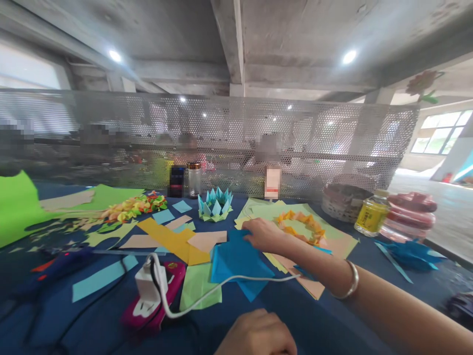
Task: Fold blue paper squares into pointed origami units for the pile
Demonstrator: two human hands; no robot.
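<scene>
My right hand (260, 234) reaches across the table with its fingers bent onto the far edge of a stack of blue paper sheets (236, 261); the fingertips press together on the top piece. At the bottom edge, my left hand (258, 335) is closed, knuckles up, and whatever its fingers hold, if anything, is hidden. Just past my right wrist lies a ring of folded orange paper (301, 229) on pale green sheets (342, 234). A folded light-blue and green paper crown (215, 207) stands farther back.
A white cable (258, 279) runs from a charger (151, 281) on a magenta power strip (173, 276) across the blue sheets. A yellow-labelled bottle (372, 214), pink container (408, 217) and glass jar (194, 180) stand behind. Yellow strips (173, 239) and a glue gun (66, 266) lie left.
</scene>
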